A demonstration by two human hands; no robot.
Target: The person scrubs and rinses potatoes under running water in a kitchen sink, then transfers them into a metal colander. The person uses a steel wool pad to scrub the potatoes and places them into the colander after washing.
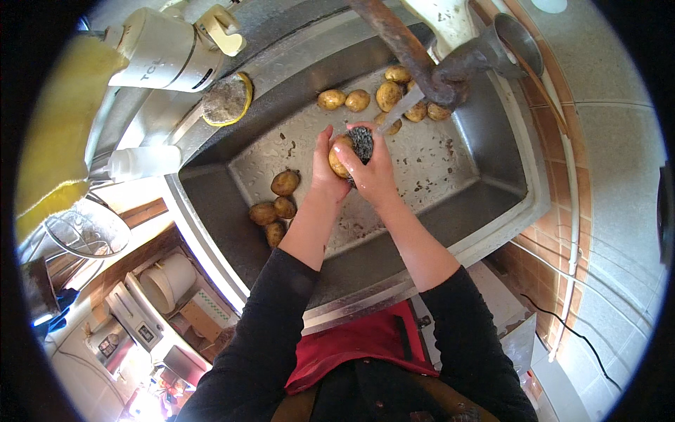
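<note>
Over the metal sink (422, 145), my left hand (325, 171) cups a potato (340, 157) from its left side. My right hand (375, 171) grips a grey steel-wool scrubber (362, 143) against the potato, its thumb lying across the potato's skin. Water (398, 112) streams from the tap (445, 87) just above and right of my hands. At the far side of the basin sit several potatoes (389, 96), a few of them partly behind the tap. Several darker potatoes (285, 182) are grouped at the left, partly hidden by my left forearm.
Brown bits of dirt (422, 184) are scattered across the sink floor. A round yellow-rimmed sponge (228, 100) rests on the left ledge near a white TCL appliance (158, 53) and a clear plastic bottle (145, 162). A yellow cloth (63, 126) hangs at far left. Pipes (575, 232) run along the right wall.
</note>
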